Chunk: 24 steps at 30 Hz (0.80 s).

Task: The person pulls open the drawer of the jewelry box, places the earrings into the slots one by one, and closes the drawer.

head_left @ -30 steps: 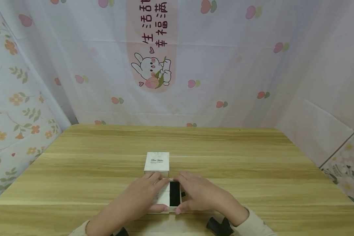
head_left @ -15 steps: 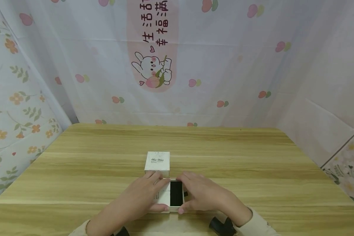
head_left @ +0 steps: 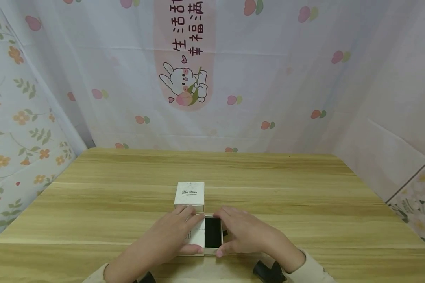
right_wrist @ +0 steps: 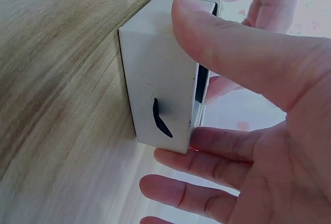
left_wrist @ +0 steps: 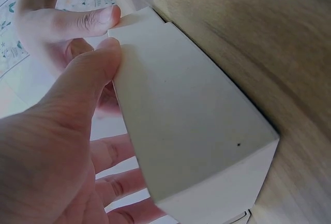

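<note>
A white drawer box lies in front of me, its outer sleeve [head_left: 197, 237] on the left and its drawer [head_left: 212, 251] partly out to the right. Black lining [head_left: 212, 232] shows inside the drawer. My left hand [head_left: 168, 236] grips the sleeve, thumb on the near side and fingers at the far side. With thumb and fingers on opposite sides, my right hand [head_left: 247, 232] holds the drawer by its right end. A black ribbon pull [right_wrist: 160, 119] sticks out of the drawer's end face in the right wrist view. My left palm hides part of the sleeve's top.
Just behind the drawer box stands a second white box [head_left: 189, 193] with "Best Wishes" lettering. Both rest on a wood-grain table [head_left: 287, 184]. A printed curtain [head_left: 269, 78] hangs beyond the table's far edge. Black devices [head_left: 269, 271] sit by the wrists.
The drawer has slid slightly farther right out of the sleeve, and more black lining shows. My right hand has moved right with it; my left hand stays on the sleeve.
</note>
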{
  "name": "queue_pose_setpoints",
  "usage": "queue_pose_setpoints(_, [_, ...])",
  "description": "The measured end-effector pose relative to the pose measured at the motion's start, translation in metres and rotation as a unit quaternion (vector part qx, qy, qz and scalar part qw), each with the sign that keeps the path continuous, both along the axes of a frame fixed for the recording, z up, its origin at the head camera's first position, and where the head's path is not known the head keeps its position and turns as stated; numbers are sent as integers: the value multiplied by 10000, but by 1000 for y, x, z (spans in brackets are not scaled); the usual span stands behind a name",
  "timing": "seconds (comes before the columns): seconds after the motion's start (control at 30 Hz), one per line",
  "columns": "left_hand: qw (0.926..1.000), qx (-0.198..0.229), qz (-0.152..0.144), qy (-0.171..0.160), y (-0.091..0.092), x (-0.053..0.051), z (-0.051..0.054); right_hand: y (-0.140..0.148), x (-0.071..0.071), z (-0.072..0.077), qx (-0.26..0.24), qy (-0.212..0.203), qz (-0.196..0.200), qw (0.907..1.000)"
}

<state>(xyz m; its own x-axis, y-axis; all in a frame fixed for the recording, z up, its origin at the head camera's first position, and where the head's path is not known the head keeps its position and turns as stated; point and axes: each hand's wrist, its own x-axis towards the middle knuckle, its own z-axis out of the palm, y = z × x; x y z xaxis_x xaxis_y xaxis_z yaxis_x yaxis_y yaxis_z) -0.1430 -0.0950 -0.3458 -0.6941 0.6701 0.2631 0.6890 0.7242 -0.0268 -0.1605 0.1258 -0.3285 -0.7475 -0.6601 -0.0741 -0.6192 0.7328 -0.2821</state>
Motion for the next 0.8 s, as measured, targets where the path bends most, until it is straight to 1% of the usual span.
queue_pose_setpoints(0.2, [10000, 14, -31, 27, -1, 0, 0, 1, 0, 0, 0, 46, 15, 10000])
queue_pose_setpoints(0.47, [10000, -54, -36, 20, -1, 0, 0, 5, -1, 0, -35, -52, 9, 10000])
queue_pose_setpoints(0.63, [9999, -92, -39, 78, -1, 0, 0, 7, -1, 0, -25, -132, -47, 9999])
queue_pose_setpoints(0.8, [9999, -58, -41, 120, -1, 0, 0, 10, 0, 1, -6, -128, -55, 9999])
